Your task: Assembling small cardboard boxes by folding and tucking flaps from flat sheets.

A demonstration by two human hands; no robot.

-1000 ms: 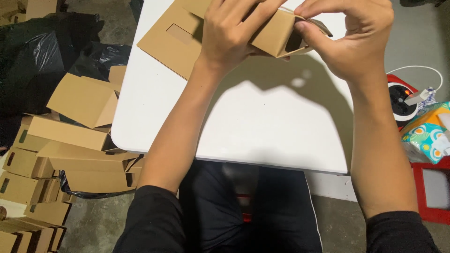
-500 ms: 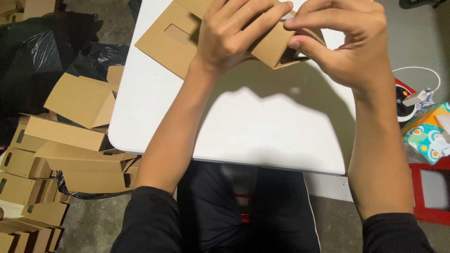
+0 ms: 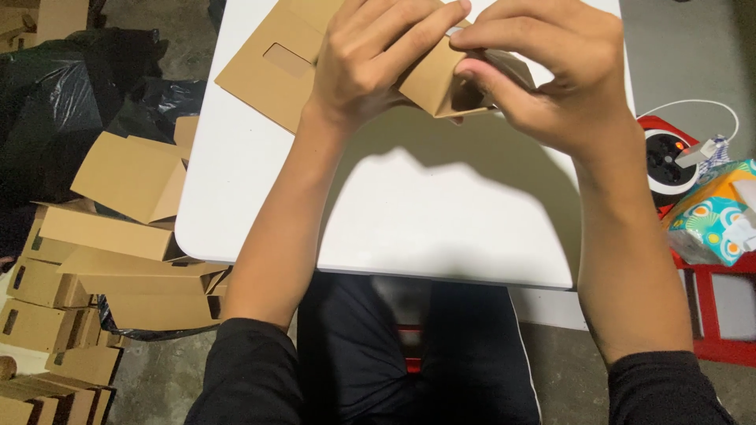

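Cardboard box point(image 3: 445, 83) sits gripped between my left hand point(image 3: 370, 67) and right hand point(image 3: 551, 75) above the white table point(image 3: 409, 228).

The small box point(image 3: 449, 83) at top centre is plain tan cardboard, like the flat sheet point(image 3: 272, 67) beside it and the pile of boxes point(image 3: 87, 260) at lower left. The table point(image 3: 425, 212) is white. At right, a tissue box point(image 3: 713, 220) shows teal-and-orange patterning. Sleeves point(image 3: 252, 374) are black.
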